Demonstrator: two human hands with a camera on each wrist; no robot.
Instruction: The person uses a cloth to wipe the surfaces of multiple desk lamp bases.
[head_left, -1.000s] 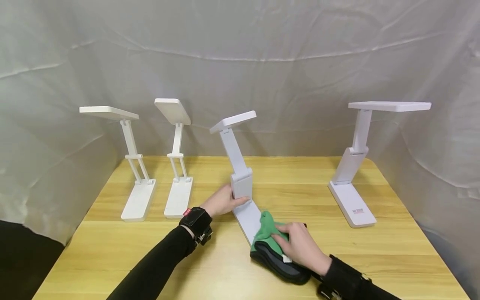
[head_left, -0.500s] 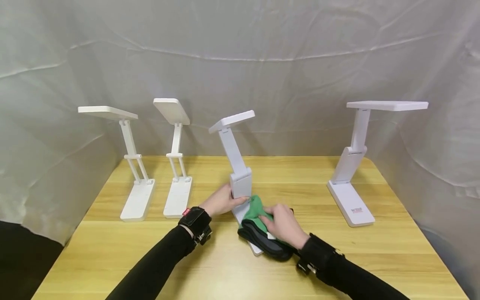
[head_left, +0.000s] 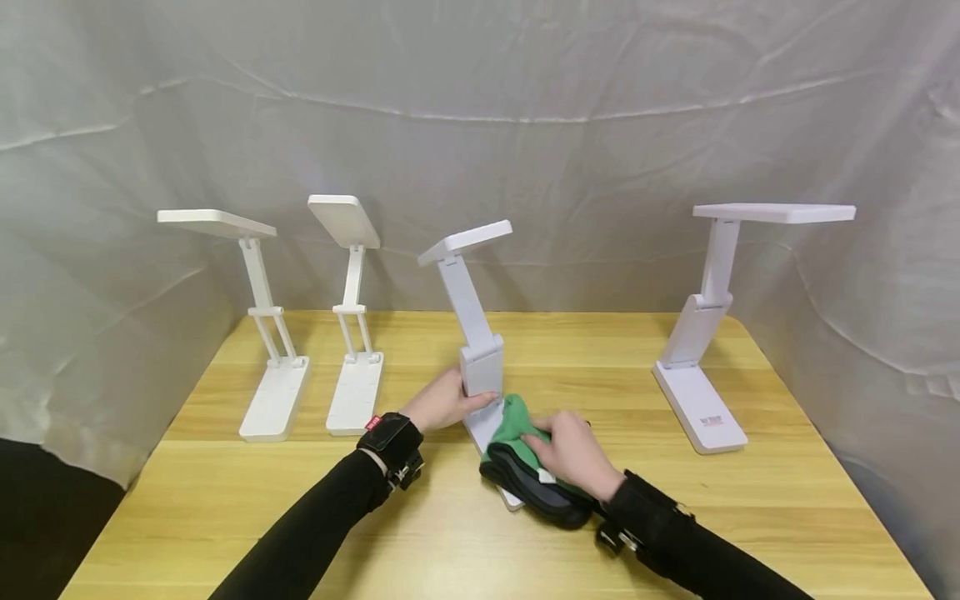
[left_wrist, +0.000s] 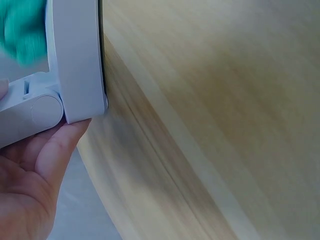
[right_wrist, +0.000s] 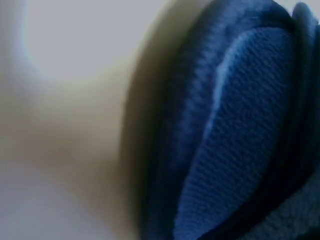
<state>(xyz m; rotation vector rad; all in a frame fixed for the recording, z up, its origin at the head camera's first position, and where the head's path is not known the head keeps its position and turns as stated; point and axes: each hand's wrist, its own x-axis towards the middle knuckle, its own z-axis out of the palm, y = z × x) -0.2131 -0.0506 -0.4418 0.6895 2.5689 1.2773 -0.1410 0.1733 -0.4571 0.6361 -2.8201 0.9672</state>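
Note:
A white folding desk lamp (head_left: 467, 304) stands mid-table with its head tilted. My left hand (head_left: 442, 402) grips it low on the stem, thumb across the front at the hinge; in the left wrist view the fingers (left_wrist: 59, 150) reach behind the hinge. My right hand (head_left: 572, 454) pinches a green cloth (head_left: 513, 425) with dark grey padding and black edging, lying over the lamp's base (head_left: 486, 422). The base's front corner shows below the cloth. In the right wrist view the dark padded side (right_wrist: 240, 125) fills much of the picture, blurred.
Two more white lamps, a far-left lamp (head_left: 258, 279) and its neighbour (head_left: 354, 279), stand at the left. Another white lamp (head_left: 697, 333) stands at the right. A pale grey sheet (head_left: 480, 150) hangs behind the wooden table (head_left: 420, 533).
My right hand has slid the green cloth up and left along the lamp's base towards the hinge, then slightly back down. My left hand keeps its grip on the lamp.

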